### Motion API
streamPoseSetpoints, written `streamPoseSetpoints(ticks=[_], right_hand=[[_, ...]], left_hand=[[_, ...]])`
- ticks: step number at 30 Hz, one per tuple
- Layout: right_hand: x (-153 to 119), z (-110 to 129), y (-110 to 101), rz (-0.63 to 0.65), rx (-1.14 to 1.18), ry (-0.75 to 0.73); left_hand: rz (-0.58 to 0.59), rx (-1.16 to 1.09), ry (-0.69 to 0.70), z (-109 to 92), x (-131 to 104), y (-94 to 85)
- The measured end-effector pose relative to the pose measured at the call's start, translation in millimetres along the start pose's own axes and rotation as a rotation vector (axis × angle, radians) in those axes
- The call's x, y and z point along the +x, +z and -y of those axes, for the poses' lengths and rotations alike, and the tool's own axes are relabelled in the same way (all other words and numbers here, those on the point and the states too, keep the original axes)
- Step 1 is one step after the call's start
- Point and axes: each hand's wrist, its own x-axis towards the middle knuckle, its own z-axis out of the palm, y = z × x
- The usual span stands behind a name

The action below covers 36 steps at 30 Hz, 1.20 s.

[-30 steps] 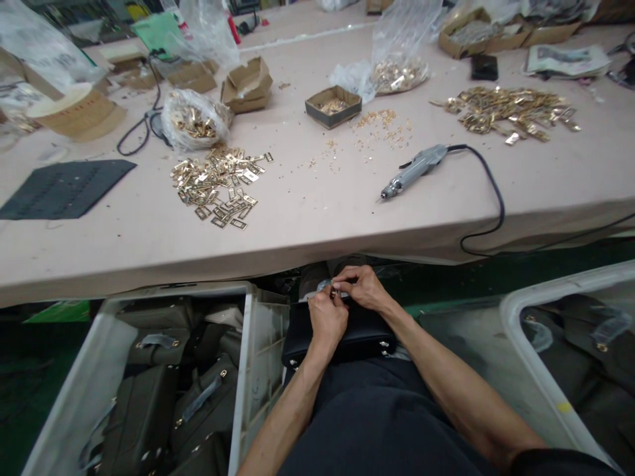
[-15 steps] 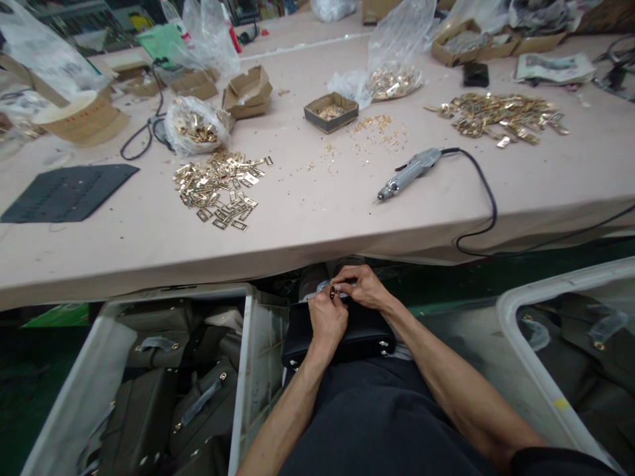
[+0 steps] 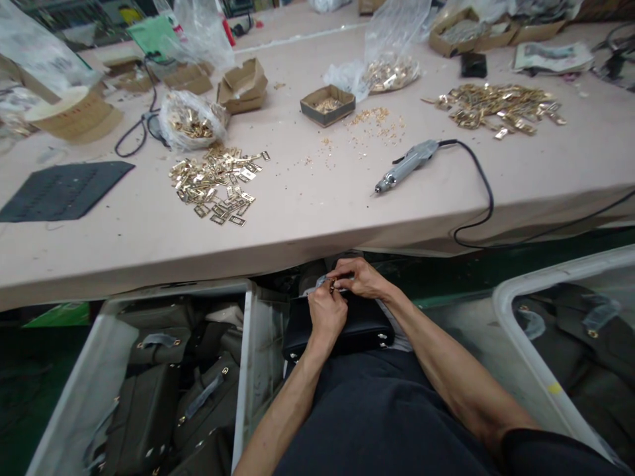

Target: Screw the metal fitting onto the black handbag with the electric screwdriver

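Head view has a sm. metal pc [image 3: 332, 285] btwn our fingertips, just over a blk bag [image 3: 364, 327] in front of our torso. Our L hand [image 3: 326, 311] grips the pc closed, R hand [image 3: 366, 279] pinches it too; finer detail's too sm. to tell. Beyond, on the surface [image 3: 297, 221], we've got a gray pwr driver [image 3: 407, 165] w/ cord, plus a gold-tone hardware pile [image 3: 213, 175] farther L. Bins w/ dk bags flank us: L bin [image 3: 242, 377], R bin [image 3: 510, 330].
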Motion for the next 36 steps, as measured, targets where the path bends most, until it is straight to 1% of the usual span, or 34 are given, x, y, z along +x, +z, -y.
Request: streamPoseSetpoints(ticks=[3, 5, 7, 10, 11, 13, 16, 17, 19, 23, 25, 28, 32, 34, 36], right_hand=[[-0.2, 2.2, 2.5, -0.039, 0.017, 0.019], [0.0, 2.2, 3.6, -0.059, 0.036, 0.033], [0.0, 1.7, 3.6, -0.06, 0.051, 0.044], [-0.2, 4.7, 3.6, -0.048, 0.091, 0.065], [-0.1, 7.4, 4.3, -0.046, 0.106, 0.071], [0.5, 14.3, 7.7, -0.062, 0.129, 0.098], [3.8, 21.9, 16.8, -0.118, 0.157, 0.194], [5.5, 23.1, 20.2, -0.132, 0.153, 0.206], [8.6, 24.8, 27.1, -0.156, 0.109, 0.195], [8.5, 29.5, 40.3, -0.182, -0.077, 0.123], [6.0, 31.5, 45.4, -0.175, -0.16, 0.099], [2.2, 33.7, 48.6, -0.144, -0.209, 0.115], [0.3, 42.1, 42.3, -0.141, -0.225, 0.144], [1.5, 50.8, 32.6, -0.213, -0.23, 0.132], [4.7, 62.6, 17.2, -0.348, -0.239, 0.094]], left_hand=[[-0.005, -0.025, -0.015, -0.1, -0.4, 0.8], [-0.005, -0.08, -0.032, 2.2, 0.4, 2.1], [0.03, -0.207, -0.07, 6.5, 2.3, 3.5], [0.077, -0.501, -0.177, 13.5, 5.1, 3.6], [0.07, -0.582, -0.207, 15.1, 5.4, 2.8], [0.035, -0.669, -0.235, 16.9, 4.9, 0.5], [0.006, -0.692, -0.257, 18.5, 4.2, -1.8], [-0.007, -0.695, -0.27, 19.2, 4.4, -2.1], [-0.031, -0.714, -0.293, 21.3, 4.9, -2.8], [-0.063, -0.791, -0.335, 29.2, 2.0, -4.5], [-0.063, -0.831, -0.361, 34.6, -0.5, -4.3], [-0.052, -0.841, -0.375, 39.6, -2.3, -3.0], [-0.069, -0.838, -0.336, 35.4, 1.8, -4.2], [-0.085, -0.824, -0.325, 31.2, 4.3, -7.0], [-0.092, -0.807, -0.332, 28.4, 5.5, -10.6]])
